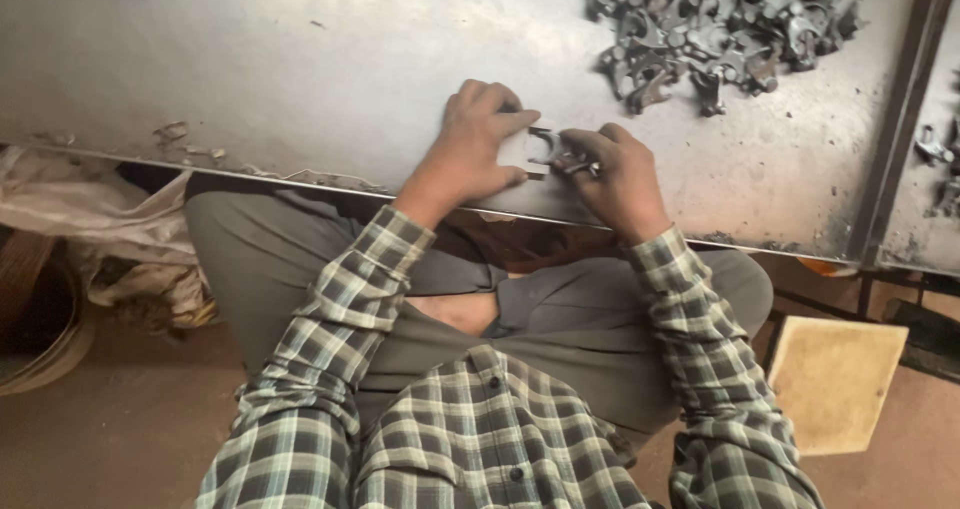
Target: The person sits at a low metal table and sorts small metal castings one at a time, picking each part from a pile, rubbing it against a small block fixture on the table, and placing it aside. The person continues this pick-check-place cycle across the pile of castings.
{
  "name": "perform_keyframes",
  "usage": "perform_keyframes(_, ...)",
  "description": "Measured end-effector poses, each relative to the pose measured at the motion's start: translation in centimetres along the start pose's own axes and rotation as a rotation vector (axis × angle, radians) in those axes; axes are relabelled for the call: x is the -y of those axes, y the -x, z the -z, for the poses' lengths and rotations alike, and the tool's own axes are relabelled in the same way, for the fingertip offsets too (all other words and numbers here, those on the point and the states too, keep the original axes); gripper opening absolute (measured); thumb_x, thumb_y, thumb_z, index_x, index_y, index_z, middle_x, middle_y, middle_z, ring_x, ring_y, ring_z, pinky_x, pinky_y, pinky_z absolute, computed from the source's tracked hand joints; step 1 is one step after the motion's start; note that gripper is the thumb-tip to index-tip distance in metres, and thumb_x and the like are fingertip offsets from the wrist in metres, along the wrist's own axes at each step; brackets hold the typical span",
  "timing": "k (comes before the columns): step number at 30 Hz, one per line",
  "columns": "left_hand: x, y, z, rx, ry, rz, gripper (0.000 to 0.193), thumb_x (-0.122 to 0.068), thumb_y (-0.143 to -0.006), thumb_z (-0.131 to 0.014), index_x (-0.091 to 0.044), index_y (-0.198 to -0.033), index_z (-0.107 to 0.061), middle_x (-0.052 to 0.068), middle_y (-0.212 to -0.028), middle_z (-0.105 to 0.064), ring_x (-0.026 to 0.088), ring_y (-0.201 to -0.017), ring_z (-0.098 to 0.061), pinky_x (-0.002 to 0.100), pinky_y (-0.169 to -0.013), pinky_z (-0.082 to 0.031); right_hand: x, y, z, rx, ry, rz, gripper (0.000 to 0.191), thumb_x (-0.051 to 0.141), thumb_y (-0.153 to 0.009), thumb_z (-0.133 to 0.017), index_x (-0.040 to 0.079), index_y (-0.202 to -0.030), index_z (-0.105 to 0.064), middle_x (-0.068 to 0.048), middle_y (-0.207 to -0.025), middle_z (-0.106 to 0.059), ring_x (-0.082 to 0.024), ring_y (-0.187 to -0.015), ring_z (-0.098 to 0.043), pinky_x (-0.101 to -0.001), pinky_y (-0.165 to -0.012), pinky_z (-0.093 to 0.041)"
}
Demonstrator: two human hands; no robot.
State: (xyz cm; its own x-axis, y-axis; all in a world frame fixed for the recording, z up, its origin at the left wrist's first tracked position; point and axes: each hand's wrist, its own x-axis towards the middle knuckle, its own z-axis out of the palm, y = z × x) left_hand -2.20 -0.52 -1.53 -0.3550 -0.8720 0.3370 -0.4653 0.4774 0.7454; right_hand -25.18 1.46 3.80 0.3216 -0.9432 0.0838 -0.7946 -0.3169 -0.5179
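Head view: a person in a green-and-white plaid shirt sits low at a grey metal bench (300,59), knees tucked under its near edge, and works right at that edge where both forearms can rest.

The left hand (478,139) lies flat-fingered over a small pale square block (520,151), pressing it to the bench top; the thumb runs along the block's near side, so the hand's grip is closed on the block, seemingly to keep it from sliding. On or against the block's right side sits a small dark metal fitting (545,147), curved like a hook or clamp half.

The right hand (618,174) is curled tight, fingertips pinched around a second small metal piece (578,165) that meets the fitting. Its grip is closed on that piece. Whether the two parts are joined or only touching is hidden by the fingers.

A loose pile of similar dark metal fittings (715,29) lies well apart toward the far right of the bench, within the right arm's reach. A few more fittings (935,149) sit on a neighbouring surface beyond a metal frame bar.

A tan square board (835,379) lies on the floor at the right; crumpled pale sacking (110,224) is heaped under the bench at the left.
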Motion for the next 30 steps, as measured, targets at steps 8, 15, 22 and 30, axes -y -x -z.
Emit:
perform_keyframes(8,-0.8,0.4,0.0,0.054,0.011,0.018,0.067,-0.023,-0.059,-0.092,-0.008,-0.122,-0.076,0.013,-0.119,-0.061,0.036,-0.118,-0.049,0.048,-0.107,-0.039,-3.9,1.6,-0.4,0.058,0.099,0.108,0.046,0.01,-0.077,-0.075,0.009,-0.122,-0.066,-0.014,-0.107,-0.069,-0.039,-0.093,-0.069,-0.0463,-0.081,-0.055)
perform_keyframes(15,-1.9,-0.4,0.3,0.05,-0.04,0.036,0.069,-0.023,-0.055,-0.093,-0.011,-0.121,-0.077,0.01,-0.119,-0.063,0.035,-0.117,-0.049,0.046,-0.105,-0.041,-13.8,5.9,9.3,-0.044,0.364,0.03,0.032,0.0,-0.092,-0.063,0.009,-0.121,-0.071,-0.014,-0.112,-0.073,-0.032,-0.094,-0.071,-0.0415,-0.079,-0.057)
perform_keyframes(22,-1.4,-0.2,0.5,0.036,-0.014,0.046,0.068,-0.022,-0.055,-0.093,-0.011,-0.12,-0.077,0.009,-0.118,-0.062,0.034,-0.117,-0.049,0.046,-0.105,-0.04,-24.3,7.0,25.7,-0.54,1.091,-0.055,0.088,0.048,-0.074,-0.086,-0.015,-0.132,-0.061,-0.031,-0.119,-0.069,-0.037,-0.107,-0.068,-0.0413,-0.089,-0.059)
perform_keyframes(30,-1.7,-0.3,0.6,0.052,-0.01,0.054,0.069,-0.022,-0.055,-0.093,-0.01,-0.121,-0.076,0.009,-0.119,-0.062,0.033,-0.118,-0.049,0.045,-0.106,-0.039,-12.3,0.0,4.1,-0.268,0.279,-0.117,0.035,0.038,-0.091,-0.088,0.006,-0.102,-0.079,-0.009,-0.093,-0.078,-0.018,-0.063,-0.07,-0.0339,-0.058,-0.056)
